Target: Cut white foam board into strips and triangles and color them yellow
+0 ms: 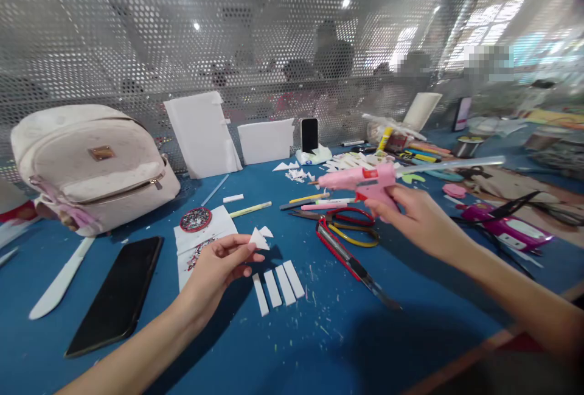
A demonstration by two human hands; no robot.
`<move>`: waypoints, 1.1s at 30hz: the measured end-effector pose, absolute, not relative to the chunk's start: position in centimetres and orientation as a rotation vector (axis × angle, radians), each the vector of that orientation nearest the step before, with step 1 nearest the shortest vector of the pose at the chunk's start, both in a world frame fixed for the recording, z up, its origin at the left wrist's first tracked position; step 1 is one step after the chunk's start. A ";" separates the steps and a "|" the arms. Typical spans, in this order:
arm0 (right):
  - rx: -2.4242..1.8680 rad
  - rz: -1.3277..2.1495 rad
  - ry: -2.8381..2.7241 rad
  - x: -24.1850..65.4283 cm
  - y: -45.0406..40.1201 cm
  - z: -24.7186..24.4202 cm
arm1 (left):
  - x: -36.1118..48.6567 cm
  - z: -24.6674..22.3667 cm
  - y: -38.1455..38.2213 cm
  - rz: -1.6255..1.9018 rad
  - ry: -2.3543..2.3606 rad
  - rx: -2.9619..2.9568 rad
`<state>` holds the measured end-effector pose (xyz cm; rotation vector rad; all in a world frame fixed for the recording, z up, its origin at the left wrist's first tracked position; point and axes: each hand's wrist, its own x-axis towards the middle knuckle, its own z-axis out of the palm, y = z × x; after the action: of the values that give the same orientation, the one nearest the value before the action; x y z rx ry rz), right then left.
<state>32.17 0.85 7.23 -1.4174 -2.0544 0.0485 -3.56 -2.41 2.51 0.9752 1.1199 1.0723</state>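
Note:
Between the thumb and fingers of my left hand (pixel 228 256) is a small white foam triangle (pixel 259 239). Below it, several white foam strips (pixel 279 286) lie side by side on the blue table. My right hand (pixel 406 209) grips the handle of a pink glue gun (pixel 360 181), its nozzle pointing left and a long clear glue stick coming out of the back. Under the glue gun lie scissors (pixel 337 220) with red and yellow handles and a red utility knife (pixel 344 255). A white paper (pixel 182 243) left of my left hand bears a red-rimmed dish (pixel 196 220) of glitter.
At the left are a pale backpack (pixel 98 167), a black phone (pixel 116 294) and a white plastic knife (pixel 61 279). White boards (pixel 201 133) lean against a perforated metal screen (pixel 255 36). Foam scraps, pens and a purple device (pixel 511 224) lie at the right.

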 end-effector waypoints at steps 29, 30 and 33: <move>-0.851 0.047 -2.257 24.8 0.8 3.4 | -3.8 1.9 -1.1 1.160 1.187 1.086; -0.846 0.036 -2.262 24.6 0.6 3.4 | -3.7 1.9 -1.1 1.156 1.189 1.102; -0.857 0.006 -2.270 24.4 0.2 3.5 | -3.5 1.9 -1.3 1.141 1.180 1.137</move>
<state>24.41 0.20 3.47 -0.8573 -2.2703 0.0062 -3.52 -1.27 1.86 1.1370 1.1804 1.1409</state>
